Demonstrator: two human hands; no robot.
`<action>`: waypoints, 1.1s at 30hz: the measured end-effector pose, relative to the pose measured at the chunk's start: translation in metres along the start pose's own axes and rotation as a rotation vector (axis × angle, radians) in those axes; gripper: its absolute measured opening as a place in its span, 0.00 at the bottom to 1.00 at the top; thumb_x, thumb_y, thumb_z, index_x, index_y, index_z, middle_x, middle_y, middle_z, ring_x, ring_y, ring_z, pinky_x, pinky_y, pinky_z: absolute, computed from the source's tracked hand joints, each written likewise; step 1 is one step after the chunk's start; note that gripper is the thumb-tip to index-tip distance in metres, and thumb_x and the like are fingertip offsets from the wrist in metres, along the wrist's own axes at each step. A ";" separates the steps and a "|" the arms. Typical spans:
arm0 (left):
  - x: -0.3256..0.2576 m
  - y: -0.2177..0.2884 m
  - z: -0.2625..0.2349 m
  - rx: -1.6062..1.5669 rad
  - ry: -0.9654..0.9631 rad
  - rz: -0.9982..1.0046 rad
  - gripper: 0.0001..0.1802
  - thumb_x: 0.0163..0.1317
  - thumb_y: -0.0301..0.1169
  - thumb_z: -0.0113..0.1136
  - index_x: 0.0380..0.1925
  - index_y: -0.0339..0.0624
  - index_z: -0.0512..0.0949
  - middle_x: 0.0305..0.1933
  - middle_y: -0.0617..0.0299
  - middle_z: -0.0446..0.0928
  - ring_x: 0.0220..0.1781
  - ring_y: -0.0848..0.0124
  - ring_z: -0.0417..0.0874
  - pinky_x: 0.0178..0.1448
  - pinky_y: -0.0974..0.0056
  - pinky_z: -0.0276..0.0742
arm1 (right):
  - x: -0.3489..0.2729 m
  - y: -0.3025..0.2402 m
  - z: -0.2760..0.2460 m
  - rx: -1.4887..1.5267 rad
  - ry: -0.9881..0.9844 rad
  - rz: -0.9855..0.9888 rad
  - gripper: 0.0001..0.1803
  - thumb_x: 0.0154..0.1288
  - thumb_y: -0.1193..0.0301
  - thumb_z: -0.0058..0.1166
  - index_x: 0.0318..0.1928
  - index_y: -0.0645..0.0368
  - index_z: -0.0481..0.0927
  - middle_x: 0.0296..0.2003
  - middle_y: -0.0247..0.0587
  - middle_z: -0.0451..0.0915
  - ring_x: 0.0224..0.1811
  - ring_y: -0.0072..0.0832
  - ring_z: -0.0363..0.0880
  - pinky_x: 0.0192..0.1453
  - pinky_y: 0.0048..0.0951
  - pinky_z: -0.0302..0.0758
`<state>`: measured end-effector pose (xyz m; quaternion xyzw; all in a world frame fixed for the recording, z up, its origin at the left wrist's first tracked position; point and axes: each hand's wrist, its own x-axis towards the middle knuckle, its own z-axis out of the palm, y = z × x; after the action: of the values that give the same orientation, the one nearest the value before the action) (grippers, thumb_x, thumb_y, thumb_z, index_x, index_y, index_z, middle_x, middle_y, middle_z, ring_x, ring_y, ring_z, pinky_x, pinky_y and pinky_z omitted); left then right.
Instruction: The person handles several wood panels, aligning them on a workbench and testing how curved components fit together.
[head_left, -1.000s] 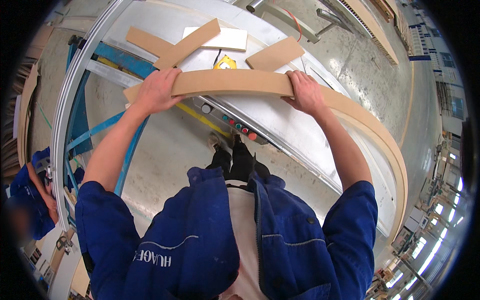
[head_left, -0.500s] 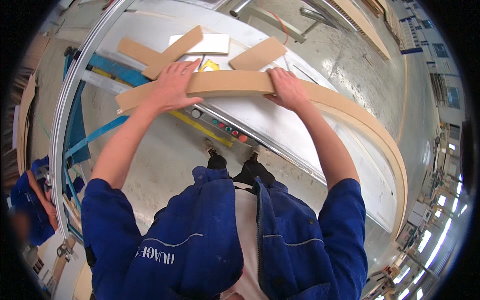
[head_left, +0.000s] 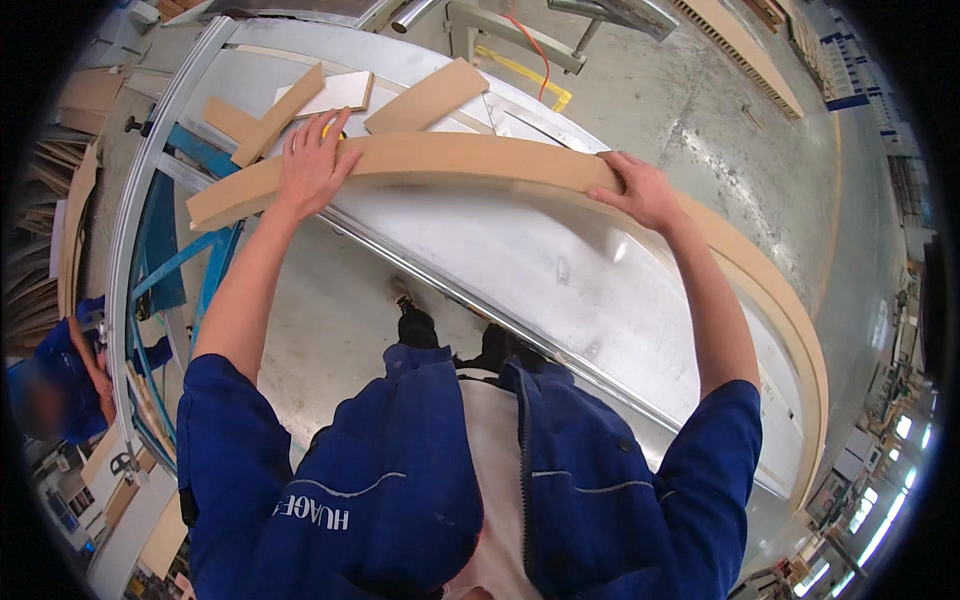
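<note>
A long, thick tan wooden board (head_left: 480, 155) lies across the pale machine table (head_left: 500, 235), bowed in the picture and running from the left round to the far right. My left hand (head_left: 312, 178) is laid over it close to its left end, fingers reaching across the far edge and thumb pointing right. Farther right, my right hand (head_left: 642, 190) grips the same board, thumb on the near side and fingers over the far side. The underside of the board and parts of my fingertips are hidden.
Beyond the board lie a tan offcut (head_left: 428, 95), a crossed narrow strip (head_left: 280, 115) and a white-faced panel piece (head_left: 343, 92). A metal rail (head_left: 440, 280) edges the table near me; a silver frame (head_left: 150, 170) stands left. Another person's blue sleeve (head_left: 60, 350) shows at far left.
My hands have moved apart along the board, the left toward its left end and the right farther right. The view has shifted right along the table, and the button panel no longer shows.
</note>
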<state>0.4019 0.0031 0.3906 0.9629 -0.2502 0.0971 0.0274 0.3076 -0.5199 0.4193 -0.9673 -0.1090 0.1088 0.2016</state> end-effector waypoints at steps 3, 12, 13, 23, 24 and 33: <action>-0.008 0.032 0.003 -0.003 -0.055 -0.057 0.41 0.76 0.59 0.49 0.83 0.57 0.55 0.83 0.57 0.58 0.86 0.55 0.54 0.87 0.39 0.42 | -0.005 0.006 -0.010 0.116 -0.103 0.035 0.40 0.60 0.41 0.69 0.64 0.54 0.81 0.51 0.45 0.87 0.54 0.44 0.85 0.59 0.40 0.80; 0.032 0.193 0.006 -0.035 -0.118 0.135 0.43 0.77 0.53 0.53 0.83 0.44 0.53 0.87 0.58 0.54 0.88 0.59 0.50 0.89 0.45 0.41 | 0.033 0.056 -0.024 0.575 -0.503 -0.023 0.35 0.57 0.48 0.78 0.58 0.57 0.87 0.49 0.38 0.87 0.52 0.30 0.81 0.60 0.33 0.76; 0.032 0.219 0.005 -0.088 -0.105 0.183 0.43 0.76 0.51 0.55 0.82 0.44 0.53 0.87 0.58 0.54 0.88 0.59 0.50 0.89 0.46 0.42 | 0.031 0.058 -0.024 0.608 -0.510 -0.028 0.35 0.57 0.48 0.78 0.58 0.58 0.87 0.49 0.38 0.87 0.52 0.29 0.81 0.60 0.33 0.76; 0.023 0.272 -0.003 -0.172 -0.126 0.427 0.43 0.67 0.37 0.67 0.80 0.45 0.60 0.85 0.61 0.58 0.86 0.61 0.57 0.87 0.47 0.53 | -0.016 0.071 -0.024 0.306 -0.206 -0.049 0.39 0.54 0.55 0.76 0.64 0.61 0.81 0.51 0.43 0.87 0.48 0.36 0.86 0.57 0.38 0.81; 0.019 0.259 -0.002 -0.201 -0.108 0.402 0.43 0.66 0.37 0.68 0.79 0.48 0.61 0.84 0.60 0.59 0.85 0.60 0.58 0.87 0.47 0.53 | -0.024 0.068 -0.022 0.258 -0.120 -0.088 0.39 0.54 0.56 0.76 0.65 0.59 0.80 0.52 0.45 0.86 0.49 0.38 0.86 0.57 0.39 0.81; 0.083 0.226 -0.004 -0.187 -0.219 0.366 0.47 0.58 0.45 0.76 0.78 0.76 0.65 0.60 0.59 0.76 0.63 0.58 0.78 0.68 0.50 0.71 | -0.044 0.063 0.000 -0.020 0.176 -0.329 0.42 0.60 0.62 0.72 0.74 0.55 0.72 0.63 0.54 0.79 0.57 0.52 0.84 0.62 0.44 0.83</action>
<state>0.3624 -0.2331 0.4118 0.8996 -0.4300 -0.0284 0.0711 0.2759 -0.5875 0.4012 -0.9441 -0.2489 -0.0116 0.2160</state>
